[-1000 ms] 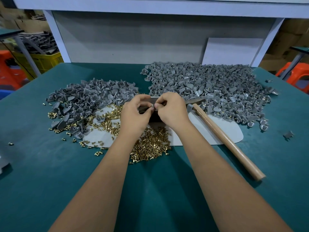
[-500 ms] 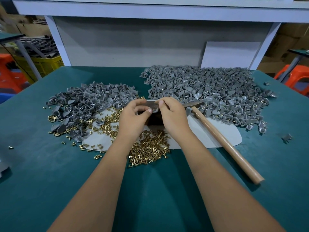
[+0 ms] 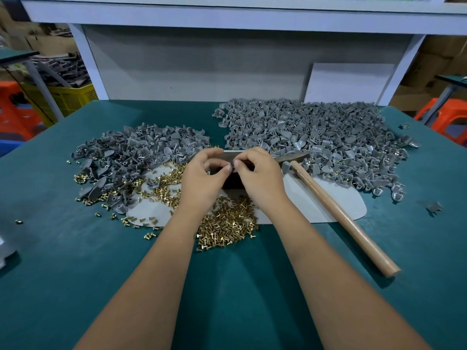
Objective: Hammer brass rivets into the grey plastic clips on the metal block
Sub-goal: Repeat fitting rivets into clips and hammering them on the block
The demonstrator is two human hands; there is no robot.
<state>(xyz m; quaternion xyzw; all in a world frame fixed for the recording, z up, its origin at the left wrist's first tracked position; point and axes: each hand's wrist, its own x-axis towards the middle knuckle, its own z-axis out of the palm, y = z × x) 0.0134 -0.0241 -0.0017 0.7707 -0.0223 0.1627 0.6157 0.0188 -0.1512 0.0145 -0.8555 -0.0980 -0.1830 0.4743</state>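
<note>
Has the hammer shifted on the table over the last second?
No. The hammer lies as before: head by the right clip pile, handle across the white sheet onto the green mat. Only the camera tilted.

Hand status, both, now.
Left hand: fingers curled, pinching something small over the metal block; what, cannot be told.
Right hand: the same.

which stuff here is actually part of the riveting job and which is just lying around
In the job: left hand, right hand, metal block, brass rivets, grey plastic clips, hammer.

Lying about: yellow crate, orange stool, white board.
</note>
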